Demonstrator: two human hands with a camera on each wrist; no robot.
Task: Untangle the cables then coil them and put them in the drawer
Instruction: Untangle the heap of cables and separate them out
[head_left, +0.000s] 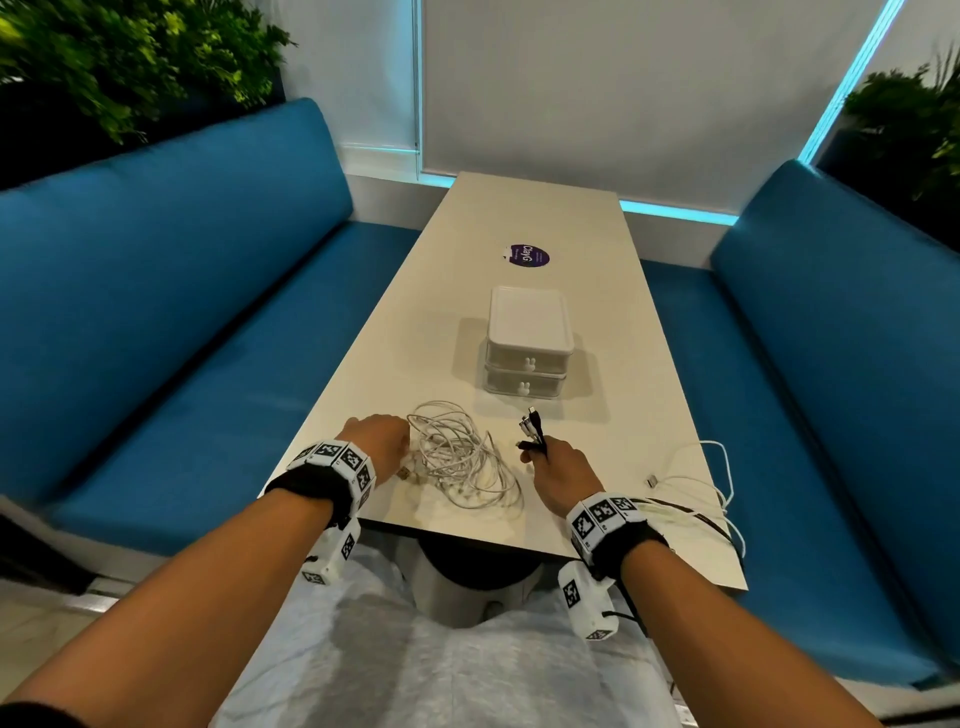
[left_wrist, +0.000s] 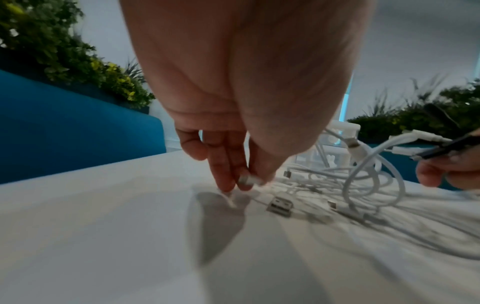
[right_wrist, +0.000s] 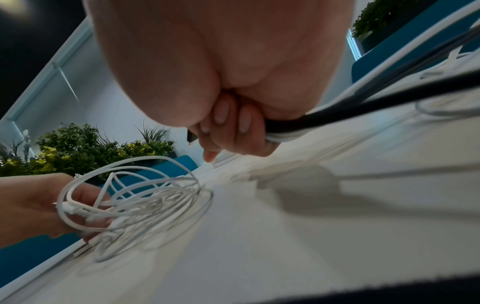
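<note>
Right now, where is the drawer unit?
In the head view the drawer unit stands mid-table, both drawers closed, just beyond the white cable tangle and short of the purple sticker.

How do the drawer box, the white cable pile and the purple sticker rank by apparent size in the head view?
1. white cable pile, though it lies nearer to the camera
2. drawer box, close to the pile, so unsure
3. purple sticker, clearly smallest

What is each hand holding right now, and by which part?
The right hand grips a bundle of black and white cables just below their connector ends. The left hand pinches a white cable's metal plug.
</note>
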